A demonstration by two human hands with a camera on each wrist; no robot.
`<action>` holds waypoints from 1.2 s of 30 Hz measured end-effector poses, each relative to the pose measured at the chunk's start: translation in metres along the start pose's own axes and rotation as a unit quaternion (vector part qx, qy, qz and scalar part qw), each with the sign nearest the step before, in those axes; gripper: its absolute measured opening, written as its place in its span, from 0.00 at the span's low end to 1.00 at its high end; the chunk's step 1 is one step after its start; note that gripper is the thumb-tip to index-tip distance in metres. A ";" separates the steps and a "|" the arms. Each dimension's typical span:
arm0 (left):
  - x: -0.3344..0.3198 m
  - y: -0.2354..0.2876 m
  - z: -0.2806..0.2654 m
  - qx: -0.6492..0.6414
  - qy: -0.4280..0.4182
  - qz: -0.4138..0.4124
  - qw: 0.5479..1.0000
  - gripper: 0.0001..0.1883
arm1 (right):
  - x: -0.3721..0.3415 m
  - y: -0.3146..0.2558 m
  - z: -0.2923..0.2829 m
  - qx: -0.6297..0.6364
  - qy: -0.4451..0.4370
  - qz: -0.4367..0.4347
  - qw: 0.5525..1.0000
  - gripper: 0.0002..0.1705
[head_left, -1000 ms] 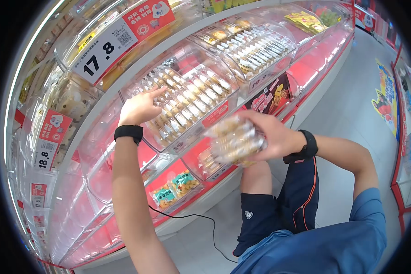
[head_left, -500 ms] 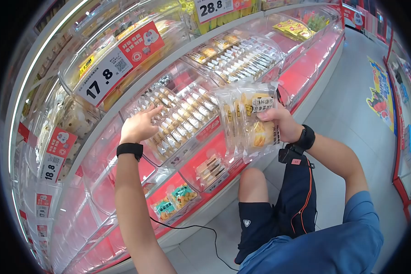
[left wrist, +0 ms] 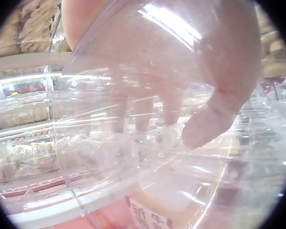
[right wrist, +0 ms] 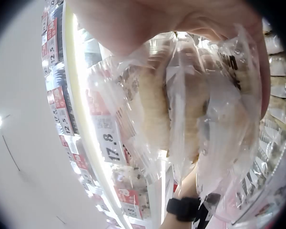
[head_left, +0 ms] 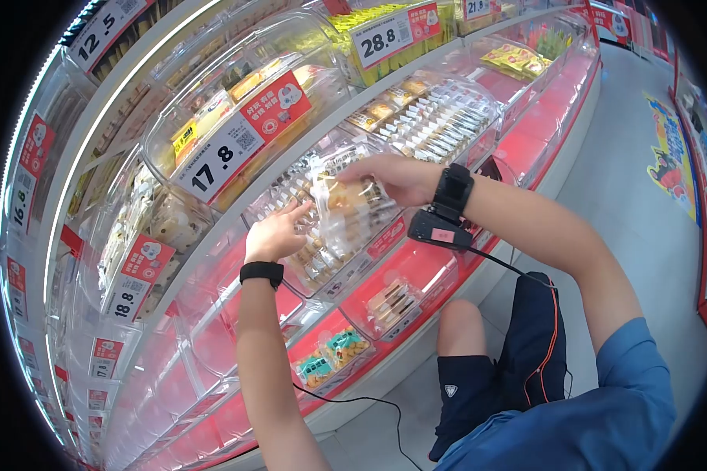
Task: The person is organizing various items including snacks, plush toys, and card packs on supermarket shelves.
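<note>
Several clear-wrapped bread packets (head_left: 346, 208) are gripped by my right hand (head_left: 397, 177), over the middle of a clear plastic bin (head_left: 342, 281). In the right wrist view these packets (right wrist: 183, 105) stand side by side under the palm, with pale bread inside. My left hand (head_left: 276, 235) is at the bin's left end, fingers spread toward the rows of wrapped packets (head_left: 313, 271). Through the clear bin wall in the left wrist view, the fingers and thumb (left wrist: 205, 126) of that hand reach down to the wrapping. The held packets hide part of the rows.
Another bin of wrapped packets (head_left: 440, 118) stands to the right. Below are small packs with green labels (head_left: 330, 357) and a few light packets (head_left: 393, 304). A 17.8 price sign (head_left: 232, 149) hangs on the shelf above. A black cable (head_left: 369, 400) trails below.
My right hand has brought the bread packets left and up, from in front of the shelf to over the bin. My left hand stays at the bin's left end. The view has shifted slightly.
</note>
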State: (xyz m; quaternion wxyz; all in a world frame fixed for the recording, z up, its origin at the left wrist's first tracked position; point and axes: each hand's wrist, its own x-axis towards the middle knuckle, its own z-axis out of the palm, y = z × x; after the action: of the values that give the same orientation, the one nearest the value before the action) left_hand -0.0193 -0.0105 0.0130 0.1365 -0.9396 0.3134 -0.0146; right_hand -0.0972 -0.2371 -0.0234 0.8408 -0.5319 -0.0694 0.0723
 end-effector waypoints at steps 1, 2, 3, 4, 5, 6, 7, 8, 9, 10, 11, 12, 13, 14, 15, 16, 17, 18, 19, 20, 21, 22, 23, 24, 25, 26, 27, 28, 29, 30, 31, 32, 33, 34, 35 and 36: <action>0.000 0.001 -0.002 -0.001 -0.008 -0.009 1.000 0.36 | 0.016 -0.002 -0.003 0.005 0.004 0.012 1.000 0.15; 0.000 0.002 -0.003 -0.002 -0.016 -0.019 1.000 0.36 | 0.030 -0.004 -0.006 0.009 0.008 0.023 1.000 0.15; 0.000 0.002 -0.003 0.005 -0.010 -0.012 1.000 0.34 | 0.039 -0.008 -0.006 0.011 0.025 0.020 0.999 0.15; 0.000 0.001 -0.001 0.007 -0.005 -0.008 1.000 0.34 | 0.046 -0.010 -0.007 0.013 0.044 0.018 0.999 0.15; 0.001 -0.001 0.002 0.009 0.001 -0.004 1.000 0.33 | 0.056 -0.012 -0.008 0.013 0.061 0.015 0.998 0.15; 0.000 -0.002 0.002 0.012 0.008 0.000 1.000 0.33 | 0.070 -0.010 -0.010 -0.020 0.084 -0.016 0.996 0.15; 0.000 -0.001 0.002 0.020 0.008 -0.003 1.000 0.32 | 0.086 -0.007 -0.009 -0.052 0.106 -0.048 0.992 0.15; 0.001 -0.001 0.001 0.022 0.010 -0.001 1.000 0.32 | 0.109 -0.003 -0.014 -0.086 0.127 -0.082 0.985 0.16; 0.002 -0.001 0.001 0.022 0.011 0.001 1.000 0.33 | 0.144 0.012 -0.027 -0.153 0.113 -0.187 0.964 0.19; 0.003 -0.003 0.004 0.021 0.010 0.003 1.000 0.33 | 0.152 0.006 -0.023 -0.226 0.139 -0.186 0.946 0.19; 0.003 -0.005 0.004 0.012 0.026 0.028 0.999 0.37 | 0.153 0.000 -0.017 -0.297 0.164 -0.183 0.923 0.20; 0.004 -0.006 0.005 0.009 0.029 0.029 0.999 0.36 | 0.154 -0.006 -0.011 -0.366 0.190 -0.177 0.894 0.21; 0.004 -0.005 0.007 0.005 0.031 0.029 0.999 0.35 | 0.153 -0.009 -0.007 -0.431 0.213 -0.170 0.860 0.21; 0.002 -0.004 0.006 0.002 0.035 0.029 0.999 0.35 | 0.150 -0.013 -0.002 -0.478 0.228 -0.168 0.831 0.21; 0.001 -0.004 0.006 0.001 0.035 0.028 0.999 0.35 | 0.146 -0.015 0.003 -0.523 0.239 -0.169 0.801 0.21; 0.001 -0.003 0.004 0.003 0.036 0.027 0.999 0.35 | 0.142 -0.018 0.007 -0.562 0.248 -0.170 0.771 0.21; 0.000 -0.003 0.004 0.003 0.036 0.027 0.999 0.35 | 0.139 -0.018 0.009 -0.598 0.256 -0.171 0.740 0.21; 0.000 -0.002 0.005 0.001 0.032 0.026 0.999 0.36 | 0.134 -0.018 0.011 -0.631 0.264 -0.172 0.709 0.21; 0.000 -0.002 0.005 0.000 0.030 0.026 0.999 0.36 | 0.130 -0.017 0.012 -0.658 0.270 -0.175 0.680 0.21; 0.001 -0.003 0.004 0.000 0.029 0.024 0.999 0.36 | 0.130 -0.016 0.012 -0.678 0.277 -0.180 0.657 0.21; 0.002 -0.003 0.004 0.000 0.027 0.022 0.999 0.37 | 0.130 -0.015 0.013 -0.689 0.284 -0.187 0.640 0.21; 0.002 -0.003 0.004 0.001 0.025 0.020 0.999 0.37 | 0.133 -0.011 0.014 -0.697 0.293 -0.197 0.625 0.21; 0.003 -0.004 0.005 0.001 0.021 0.018 1.000 0.37 | 0.137 -0.007 0.016 -0.705 0.300 -0.206 0.609 0.21; 0.004 -0.004 0.005 0.001 0.023 0.019 1.000 0.37 | 0.142 -0.005 0.017 -0.712 0.308 -0.216 0.593 0.21; 0.005 -0.004 0.006 0.000 0.025 0.020 1.000 0.37 | 0.147 -0.004 0.017 -0.744 0.298 -0.208 0.561 0.22; 0.005 -0.005 0.007 0.000 0.026 0.020 0.999 0.37 | 0.149 -0.003 0.019 -0.751 0.305 -0.186 0.555 0.22; 0.004 -0.005 0.007 -0.005 0.032 0.024 0.999 0.37 | 0.150 -0.003 0.023 -0.758 0.313 -0.166 0.548 0.23; 0.003 -0.005 0.008 -0.007 0.033 0.026 0.999 0.37 | 0.151 -0.002 0.025 -0.764 0.320 -0.146 0.541 0.23; 0.003 -0.006 0.009 -0.009 0.036 0.028 0.999 0.37 | 0.144 -0.007 0.032 -0.761 0.301 -0.136 0.558 0.22; 0.004 -0.006 0.008 -0.011 0.040 0.031 0.999 0.36 | 0.141 -0.009 0.035 -0.771 0.293 -0.123 0.552 0.22; 0.003 -0.006 0.007 -0.009 0.040 0.030 0.999 0.36 | 0.138 -0.012 0.039 -0.780 0.285 -0.109 0.546 0.22; 0.002 -0.005 0.007 -0.008 0.039 0.029 0.999 0.36 | 0.135 -0.015 0.042 -0.791 0.275 -0.094 0.539 0.22; 0.002 -0.004 0.006 -0.009 0.039 0.027 0.999 0.36 | 0.129 -0.020 0.044 -0.784 0.261 -0.089 0.556 0.22; 0.002 -0.004 0.005 -0.006 0.044 0.027 0.999 0.36 | 0.122 -0.024 0.045 -0.776 0.247 -0.082 0.575 0.22; 0.003 -0.006 0.006 -0.004 0.046 0.028 0.999 0.35 | 0.115 -0.026 0.048 -0.767 0.230 -0.072 0.594 0.22; 0.002 -0.006 0.007 -0.002 0.045 0.031 0.999 0.35 | 0.113 -0.029 0.049 -0.762 0.211 -0.027 0.612 0.23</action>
State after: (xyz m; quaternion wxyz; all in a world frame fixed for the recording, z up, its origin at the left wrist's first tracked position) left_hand -0.0134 -0.0060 0.0079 0.1208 -0.9281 0.3483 -0.0514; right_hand 0.0058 -0.1838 0.0281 0.1261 -0.9794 0.0658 -0.1433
